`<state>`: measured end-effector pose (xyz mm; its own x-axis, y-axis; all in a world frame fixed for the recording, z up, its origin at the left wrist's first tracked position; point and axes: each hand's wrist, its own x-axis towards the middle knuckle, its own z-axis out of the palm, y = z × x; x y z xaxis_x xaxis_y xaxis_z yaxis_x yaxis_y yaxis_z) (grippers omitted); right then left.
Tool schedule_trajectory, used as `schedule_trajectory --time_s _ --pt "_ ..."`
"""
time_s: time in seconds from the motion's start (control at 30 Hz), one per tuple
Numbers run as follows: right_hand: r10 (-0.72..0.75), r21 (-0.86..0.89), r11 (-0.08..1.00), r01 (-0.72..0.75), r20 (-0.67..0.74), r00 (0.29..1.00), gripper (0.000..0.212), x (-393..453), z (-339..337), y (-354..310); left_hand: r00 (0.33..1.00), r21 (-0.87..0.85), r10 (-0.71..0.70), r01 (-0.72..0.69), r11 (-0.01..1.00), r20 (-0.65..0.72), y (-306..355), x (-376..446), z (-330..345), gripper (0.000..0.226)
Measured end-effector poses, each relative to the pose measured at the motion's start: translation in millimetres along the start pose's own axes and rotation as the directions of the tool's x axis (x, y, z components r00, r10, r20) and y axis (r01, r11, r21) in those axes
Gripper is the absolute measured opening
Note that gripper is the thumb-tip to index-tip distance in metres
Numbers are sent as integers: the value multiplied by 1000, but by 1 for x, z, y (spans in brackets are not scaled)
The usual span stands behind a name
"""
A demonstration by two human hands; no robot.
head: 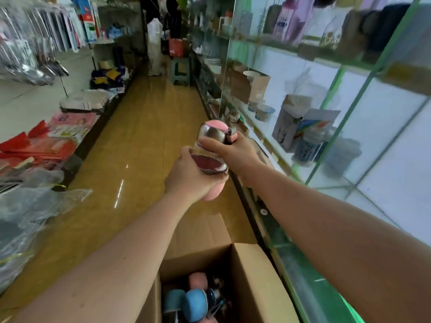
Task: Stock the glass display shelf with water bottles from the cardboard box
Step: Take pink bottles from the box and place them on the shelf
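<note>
Glossy brown floor [140, 136], green stool [180, 71]

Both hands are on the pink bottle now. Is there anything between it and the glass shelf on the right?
Nothing visible blocks the way. The pink bottle, gripped by the left hand and right hand, is over the aisle beside the glass shelf, whose open front faces it. Boxed cups already fill part of that shelf.

Both forearms bare, extended fwd from bottom corners of frame, converging just above ctr. Left hand [190, 173]: entered from 7 o'clock, wrist straight, back of hand up, fingers curled round lower body of pink bottle [213, 148], thumb laid across it. Right hand [229, 151]: entered from 4 o'clock, set at 1 o'clock of left hand, fingers wrapped about bottle's top end, thumb pressed along near side. Hands almost touching.
</note>
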<state>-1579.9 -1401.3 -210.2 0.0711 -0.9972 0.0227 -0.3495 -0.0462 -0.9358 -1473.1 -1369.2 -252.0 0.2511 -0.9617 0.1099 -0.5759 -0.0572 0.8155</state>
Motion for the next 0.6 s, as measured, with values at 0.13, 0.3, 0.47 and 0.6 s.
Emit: schedule_trajectory --time_s 0.13,0.3,0.47,0.6 --pt "-50 -43 998 49 -17 999 50 -2 -41 -112 999 -27 51 -51 998 -9 93 13 -67 80" --pt "-88 -51 995 86 -30 996 51 -16 -95 -252 991 -54 123 -126 991 -45 214 15 -154 81" --pt "-141 -76 988 135 -72 987 51 -40 -139 -355 982 -21 188 -189 982 -32 303 8 -218 82" --pt "-157 -82 986 147 -122 980 50 -62 -169 -416 961 40 275 -275 961 8 357 3 -258 84"
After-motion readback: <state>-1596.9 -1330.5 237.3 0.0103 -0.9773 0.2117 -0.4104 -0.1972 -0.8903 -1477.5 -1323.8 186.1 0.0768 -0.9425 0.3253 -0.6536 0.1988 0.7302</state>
